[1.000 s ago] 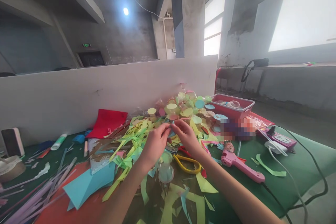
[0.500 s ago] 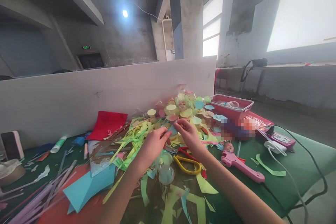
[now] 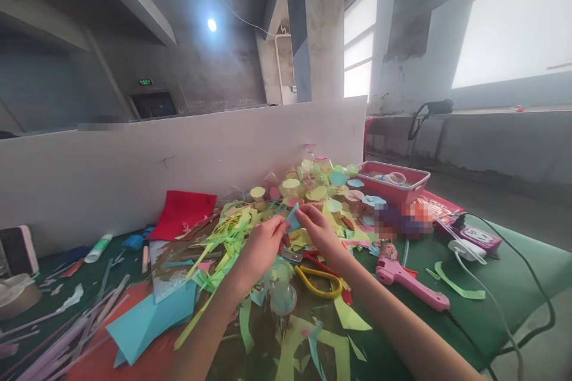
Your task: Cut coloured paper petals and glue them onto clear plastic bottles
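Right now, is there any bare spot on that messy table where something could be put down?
Yes: bare green cloth lies at the right, between the pink glue gun and the table edge, crossed only by a black cable and one green strip. The middle, around both hands pinching a blue scrap, is buried in paper strips.
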Demonstrator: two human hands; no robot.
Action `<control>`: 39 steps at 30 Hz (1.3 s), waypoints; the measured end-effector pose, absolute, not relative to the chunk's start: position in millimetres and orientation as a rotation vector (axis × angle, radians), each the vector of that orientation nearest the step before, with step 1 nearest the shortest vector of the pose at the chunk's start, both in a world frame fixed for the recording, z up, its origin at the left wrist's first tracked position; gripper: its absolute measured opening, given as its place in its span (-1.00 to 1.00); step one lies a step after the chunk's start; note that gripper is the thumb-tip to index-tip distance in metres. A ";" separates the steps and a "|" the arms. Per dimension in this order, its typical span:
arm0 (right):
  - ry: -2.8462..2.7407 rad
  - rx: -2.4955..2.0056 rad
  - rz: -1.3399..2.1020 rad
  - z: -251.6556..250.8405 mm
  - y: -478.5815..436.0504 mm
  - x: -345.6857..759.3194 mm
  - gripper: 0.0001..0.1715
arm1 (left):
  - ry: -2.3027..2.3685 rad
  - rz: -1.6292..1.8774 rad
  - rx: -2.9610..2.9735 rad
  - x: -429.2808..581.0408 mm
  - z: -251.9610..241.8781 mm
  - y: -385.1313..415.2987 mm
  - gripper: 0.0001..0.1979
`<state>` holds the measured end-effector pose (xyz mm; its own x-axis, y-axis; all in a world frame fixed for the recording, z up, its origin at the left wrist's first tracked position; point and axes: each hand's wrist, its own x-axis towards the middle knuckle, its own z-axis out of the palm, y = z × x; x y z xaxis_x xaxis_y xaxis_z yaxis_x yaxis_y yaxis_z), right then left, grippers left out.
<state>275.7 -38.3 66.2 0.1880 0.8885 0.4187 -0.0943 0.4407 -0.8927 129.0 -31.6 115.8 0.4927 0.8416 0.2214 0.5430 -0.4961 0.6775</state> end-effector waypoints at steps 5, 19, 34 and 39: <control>-1.268 -0.816 0.927 67.2 -42.6 271.6 -0.56 | 1.158 0.823 2.184 129.1 117.7 -31.7 -0.68; -1.269 -0.800 0.773 68.2 -42.6 273.9 -0.62 | 1.069 0.952 2.106 122.9 113.9 -22.7 -0.67; -1.280 -0.848 0.810 70.4 -44.0 273.9 -0.54 | 1.135 0.915 2.226 118.8 121.2 -24.0 -0.66; -1.167 -0.801 0.873 66.6 -40.0 272.3 -0.58 | 1.148 0.929 2.249 120.3 120.3 -26.7 -0.67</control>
<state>272.3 -40.0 66.6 0.1616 0.8920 0.4223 -0.1537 0.4454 -0.8820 120.3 -26.7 120.3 0.4278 0.8282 0.3621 0.5269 -0.5540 0.6445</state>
